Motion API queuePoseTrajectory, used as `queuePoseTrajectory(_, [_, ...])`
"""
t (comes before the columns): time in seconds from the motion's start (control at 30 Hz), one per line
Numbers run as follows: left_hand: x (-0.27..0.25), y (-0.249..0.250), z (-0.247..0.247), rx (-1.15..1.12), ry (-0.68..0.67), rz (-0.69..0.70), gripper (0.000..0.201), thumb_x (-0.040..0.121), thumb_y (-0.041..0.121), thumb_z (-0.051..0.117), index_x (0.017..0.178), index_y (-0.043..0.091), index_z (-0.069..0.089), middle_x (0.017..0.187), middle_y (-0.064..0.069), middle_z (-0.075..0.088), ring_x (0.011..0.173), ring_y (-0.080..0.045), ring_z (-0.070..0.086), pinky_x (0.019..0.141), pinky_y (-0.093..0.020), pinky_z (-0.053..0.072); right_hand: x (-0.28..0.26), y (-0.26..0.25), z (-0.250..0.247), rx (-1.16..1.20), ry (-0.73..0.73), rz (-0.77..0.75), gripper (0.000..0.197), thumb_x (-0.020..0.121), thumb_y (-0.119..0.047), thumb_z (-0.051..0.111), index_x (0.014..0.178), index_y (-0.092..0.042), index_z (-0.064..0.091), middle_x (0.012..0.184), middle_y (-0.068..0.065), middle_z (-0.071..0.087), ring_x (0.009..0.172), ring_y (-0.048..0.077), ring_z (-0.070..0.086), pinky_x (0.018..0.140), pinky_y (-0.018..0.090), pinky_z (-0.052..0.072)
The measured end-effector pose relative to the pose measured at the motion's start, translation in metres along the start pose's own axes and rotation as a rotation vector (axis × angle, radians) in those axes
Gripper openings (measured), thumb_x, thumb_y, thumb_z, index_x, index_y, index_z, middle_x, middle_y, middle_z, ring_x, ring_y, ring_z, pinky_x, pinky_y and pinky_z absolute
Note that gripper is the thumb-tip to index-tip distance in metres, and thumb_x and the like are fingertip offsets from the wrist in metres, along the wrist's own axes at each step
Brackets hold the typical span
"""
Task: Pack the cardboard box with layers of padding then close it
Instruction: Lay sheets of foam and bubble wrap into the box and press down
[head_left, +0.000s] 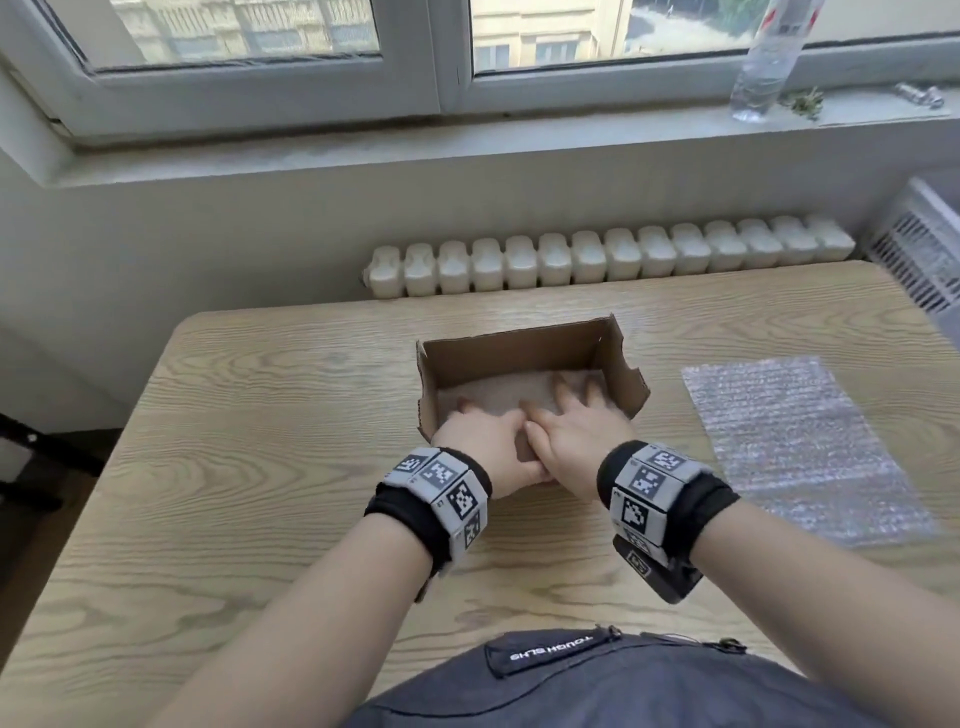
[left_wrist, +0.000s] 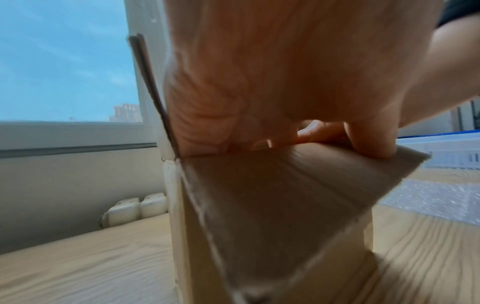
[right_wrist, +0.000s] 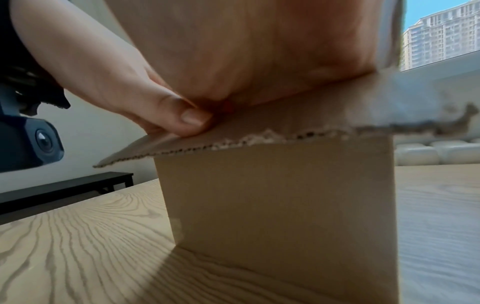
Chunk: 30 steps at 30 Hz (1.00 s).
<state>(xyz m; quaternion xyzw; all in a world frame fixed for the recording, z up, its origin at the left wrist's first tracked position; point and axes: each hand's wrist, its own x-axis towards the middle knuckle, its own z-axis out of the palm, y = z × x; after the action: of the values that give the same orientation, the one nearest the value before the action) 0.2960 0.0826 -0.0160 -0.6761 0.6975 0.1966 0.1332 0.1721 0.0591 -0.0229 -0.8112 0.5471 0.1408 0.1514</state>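
An open brown cardboard box (head_left: 519, 348) stands mid-table. A pale sheet of padding (head_left: 498, 392) lies on its floor. My left hand (head_left: 480, 431) and right hand (head_left: 579, 415) reach in side by side, fingers straight and spread, pressing flat on the padding. Both palms lie over the near flap (right_wrist: 285, 127), which is bent outward toward me. In the right wrist view the left thumb (right_wrist: 187, 117) rests on that flap above the box's front wall (right_wrist: 272, 195). In the left wrist view the flap (left_wrist: 272, 195) slopes down under my palm. A flat bubble wrap sheet (head_left: 795, 441) lies to the right of the box.
The wooden table (head_left: 260, 415) is bare left of the box and in front of it. A white radiator (head_left: 608, 257) runs behind the far edge. A plastic bottle (head_left: 769, 62) stands on the windowsill. A dark bench (right_wrist: 64, 187) sits off the table's left.
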Motion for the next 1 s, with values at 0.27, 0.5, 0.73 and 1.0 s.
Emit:
queuePoseTrajectory(0.27, [0.020,-0.005,0.000,-0.137,-0.087,0.030,0.079,0.070,0.074,0.054,0.129,0.025,0.034,0.106,-0.015,0.062,0.085,-0.025,0.056,0.068,-0.030,0.044,0.021,0.008,-0.003,0.063,-0.152,-0.039,0.052,0.097,-0.044,0.027,0.147,-0.030,0.026,0.158,0.015,0.006,0.142,0.046,0.015,0.110,0.062,0.024])
queuePoseTrajectory(0.5, [0.022,-0.005,0.004,-0.163,-0.075,0.003,0.090,0.068,0.075,0.056,0.137,0.024,0.028,0.115,-0.016,0.060,0.099,-0.029,0.061,0.073,-0.030,0.046,0.029,0.010,-0.007,0.114,-0.287,-0.013,0.056,0.094,-0.049,0.021,0.147,-0.043,0.004,0.160,0.009,-0.010,0.143,0.048,-0.003,0.114,0.061,0.011])
queuePoseTrajectory(0.73, [0.011,-0.002,0.008,-0.134,-0.044,-0.044,0.102,0.063,0.082,0.050,0.145,0.032,0.016,0.126,-0.020,0.051,0.106,-0.033,0.059,0.080,-0.034,0.049,0.019,0.009,-0.003,0.083,-0.217,-0.004,0.058,0.091,-0.055,0.019,0.146,-0.046,0.005,0.161,0.002,-0.011,0.146,0.041,-0.005,0.113,0.062,0.015])
queuePoseTrajectory(1.0, [-0.014,0.007,0.003,0.007,0.045,-0.066,0.074,0.074,0.076,0.041,0.128,0.026,0.046,0.126,-0.013,0.055,0.111,-0.032,0.056,0.086,-0.038,0.049,-0.011,0.007,-0.009,-0.129,0.107,-0.048,0.057,0.093,-0.054,0.020,0.132,-0.023,0.048,0.138,0.009,0.049,0.125,0.029,0.046,0.106,0.045,0.032])
